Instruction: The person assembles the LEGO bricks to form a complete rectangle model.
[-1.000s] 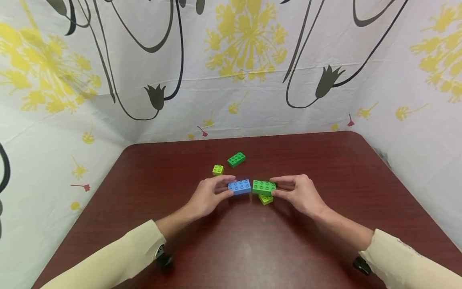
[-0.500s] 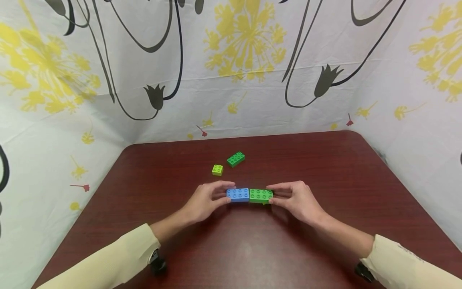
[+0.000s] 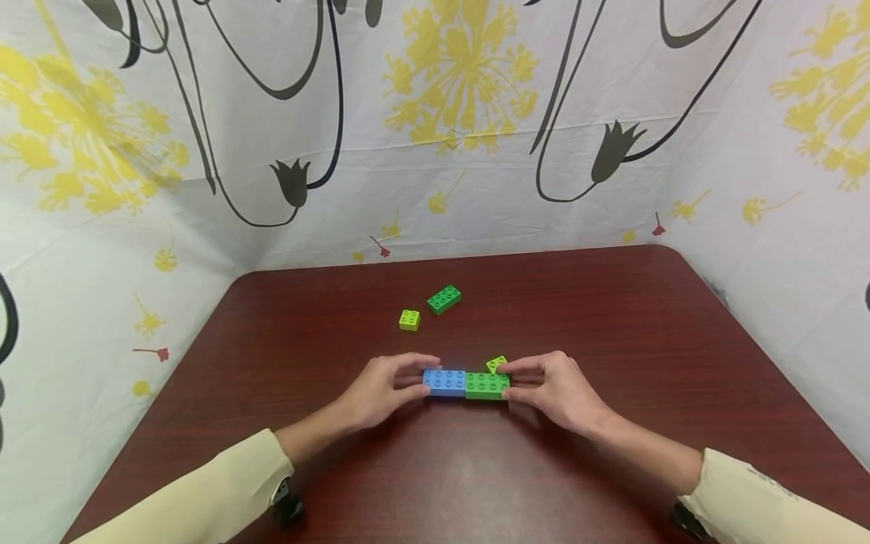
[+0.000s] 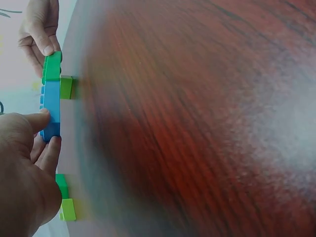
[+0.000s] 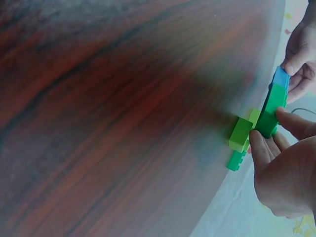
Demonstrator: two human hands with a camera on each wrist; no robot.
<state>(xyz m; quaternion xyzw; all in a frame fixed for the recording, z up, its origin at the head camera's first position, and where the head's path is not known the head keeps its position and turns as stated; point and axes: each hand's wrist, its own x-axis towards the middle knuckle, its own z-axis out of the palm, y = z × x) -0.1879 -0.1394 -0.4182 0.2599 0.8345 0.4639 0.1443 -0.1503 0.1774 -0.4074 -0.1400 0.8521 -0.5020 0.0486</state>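
A blue toy brick (image 3: 445,382) and a green toy brick (image 3: 487,386) lie end to end in one straight row, their ends meeting. My left hand (image 3: 384,391) pinches the blue brick by its left end, thumb on the near side and fingers on the far side. At the other end my right hand (image 3: 566,390) pinches the green brick the same way. In the left wrist view the blue brick (image 4: 52,106) and green brick (image 4: 52,66) are held above the table. Just behind the green one, a small lime brick (image 3: 497,364) is partly covered by my right fingers.
Farther back on the dark red-brown table (image 3: 326,302) sit another small lime brick (image 3: 409,320) and a darker green brick (image 3: 445,300). A white cloth (image 3: 435,219) with printed flowers hangs behind the table and along its sides.
Both hands have drawn toward me with their bricks. The gap between blue and green has closed. The small lime brick, earlier showing in front of the green one, now shows behind it.
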